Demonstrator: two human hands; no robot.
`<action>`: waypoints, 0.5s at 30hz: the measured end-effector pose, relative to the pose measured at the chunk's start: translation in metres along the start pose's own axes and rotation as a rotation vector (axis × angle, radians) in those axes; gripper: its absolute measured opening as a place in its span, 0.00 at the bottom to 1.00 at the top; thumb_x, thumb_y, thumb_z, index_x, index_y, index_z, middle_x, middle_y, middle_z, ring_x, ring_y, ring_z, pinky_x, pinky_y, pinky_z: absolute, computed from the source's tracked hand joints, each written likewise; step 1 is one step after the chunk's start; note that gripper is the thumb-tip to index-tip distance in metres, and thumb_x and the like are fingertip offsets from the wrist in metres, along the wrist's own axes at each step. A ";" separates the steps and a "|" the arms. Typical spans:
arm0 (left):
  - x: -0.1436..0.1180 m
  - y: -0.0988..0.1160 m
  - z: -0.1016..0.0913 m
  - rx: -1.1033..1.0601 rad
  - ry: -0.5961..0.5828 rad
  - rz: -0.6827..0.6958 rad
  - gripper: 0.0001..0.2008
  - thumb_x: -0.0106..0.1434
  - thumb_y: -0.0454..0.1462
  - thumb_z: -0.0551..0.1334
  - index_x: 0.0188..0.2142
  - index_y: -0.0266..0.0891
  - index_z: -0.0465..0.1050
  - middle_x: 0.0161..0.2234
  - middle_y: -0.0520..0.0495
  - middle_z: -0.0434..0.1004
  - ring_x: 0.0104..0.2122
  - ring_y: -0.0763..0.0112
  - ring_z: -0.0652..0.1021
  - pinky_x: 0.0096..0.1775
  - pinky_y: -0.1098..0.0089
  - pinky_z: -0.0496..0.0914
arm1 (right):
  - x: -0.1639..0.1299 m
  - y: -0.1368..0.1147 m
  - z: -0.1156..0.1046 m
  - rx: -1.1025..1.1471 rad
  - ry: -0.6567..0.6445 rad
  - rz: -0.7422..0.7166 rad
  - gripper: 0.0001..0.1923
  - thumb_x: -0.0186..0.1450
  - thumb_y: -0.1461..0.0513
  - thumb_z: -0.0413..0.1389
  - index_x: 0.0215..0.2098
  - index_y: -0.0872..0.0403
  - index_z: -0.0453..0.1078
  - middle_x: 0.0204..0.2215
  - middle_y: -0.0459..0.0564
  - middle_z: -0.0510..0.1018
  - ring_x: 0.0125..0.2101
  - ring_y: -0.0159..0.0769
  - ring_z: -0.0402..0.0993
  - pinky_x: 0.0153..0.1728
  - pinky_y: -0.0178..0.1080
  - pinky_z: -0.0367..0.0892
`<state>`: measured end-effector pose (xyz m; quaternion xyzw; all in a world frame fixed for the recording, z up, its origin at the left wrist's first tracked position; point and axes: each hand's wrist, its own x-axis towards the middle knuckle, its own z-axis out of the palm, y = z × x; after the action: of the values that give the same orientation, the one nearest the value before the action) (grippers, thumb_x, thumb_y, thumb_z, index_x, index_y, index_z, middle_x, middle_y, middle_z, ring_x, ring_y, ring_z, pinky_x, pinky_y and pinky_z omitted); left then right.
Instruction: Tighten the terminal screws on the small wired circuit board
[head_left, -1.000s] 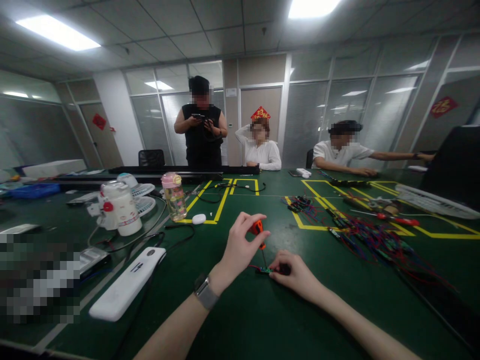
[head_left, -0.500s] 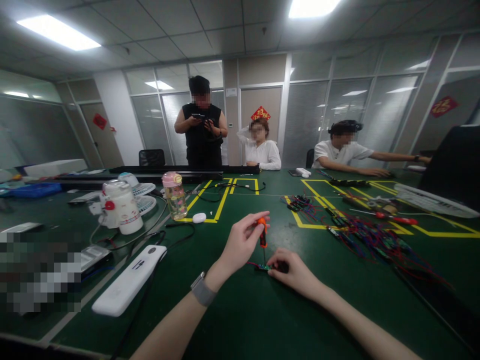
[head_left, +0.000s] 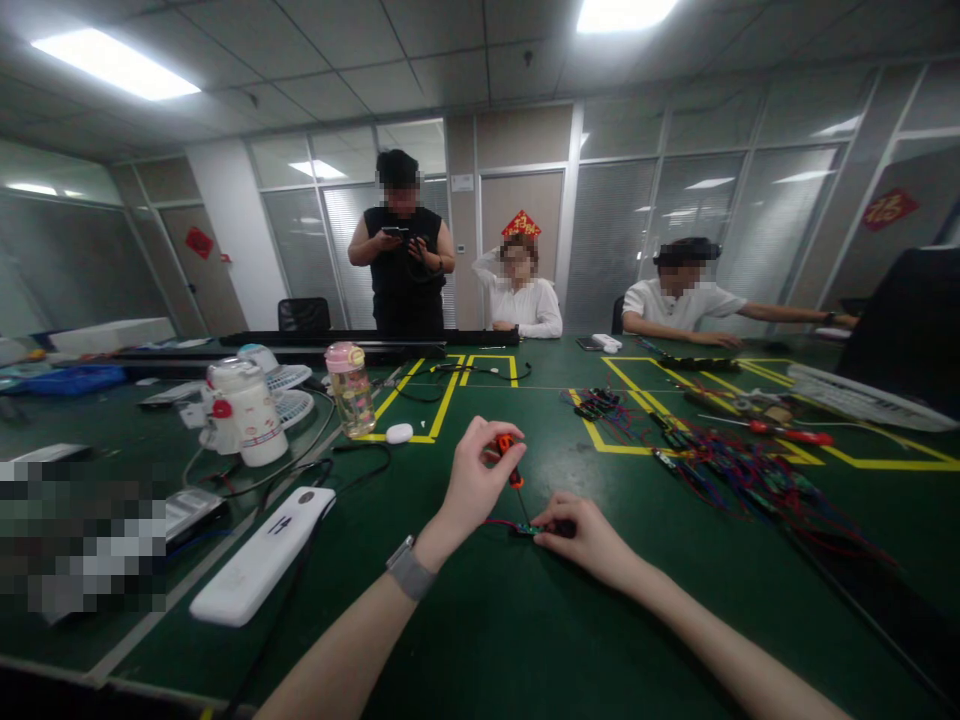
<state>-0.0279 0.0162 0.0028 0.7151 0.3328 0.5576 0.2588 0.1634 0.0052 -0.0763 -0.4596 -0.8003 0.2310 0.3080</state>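
Since half a second ago the screwdriver (head_left: 515, 479) has tipped from near upright, its orange-and-black handle now leaning toward frame left; left hand (head_left: 478, 475), centre of frame, closed on the handle between thumb and fingers; right hand (head_left: 581, 528), just right of it, pinching the right end of the small circuit board (head_left: 523, 531); board lies low on the green table (head_left: 465, 640), slightly below frame centre; shaft tip at board, exact contact too small to tell; tangled wired boards (head_left: 750, 475) at right of frame.
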 end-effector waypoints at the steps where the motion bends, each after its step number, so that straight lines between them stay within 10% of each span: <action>1: 0.000 0.000 -0.001 0.014 0.008 0.005 0.07 0.62 0.37 0.62 0.40 0.40 0.76 0.38 0.47 0.70 0.37 0.70 0.75 0.34 0.73 0.73 | 0.000 0.000 0.000 0.004 0.000 -0.001 0.06 0.58 0.60 0.61 0.33 0.52 0.80 0.29 0.48 0.75 0.33 0.39 0.71 0.35 0.39 0.65; 7: 0.007 -0.001 -0.008 -0.335 -0.219 -0.118 0.18 0.63 0.35 0.59 0.53 0.37 0.70 0.47 0.40 0.74 0.44 0.63 0.77 0.46 0.61 0.74 | 0.000 -0.001 0.000 0.014 -0.004 -0.014 0.06 0.58 0.61 0.61 0.33 0.52 0.79 0.29 0.48 0.75 0.33 0.38 0.71 0.35 0.38 0.65; 15: 0.003 0.002 -0.005 -0.113 -0.115 -0.029 0.16 0.62 0.37 0.62 0.50 0.42 0.73 0.45 0.44 0.72 0.44 0.66 0.76 0.44 0.66 0.74 | -0.001 -0.005 -0.002 0.008 -0.005 -0.004 0.06 0.58 0.61 0.61 0.32 0.53 0.79 0.29 0.48 0.75 0.33 0.38 0.71 0.35 0.38 0.65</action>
<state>-0.0316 0.0172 0.0070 0.7255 0.2956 0.5296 0.3252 0.1621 0.0023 -0.0715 -0.4564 -0.8010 0.2346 0.3084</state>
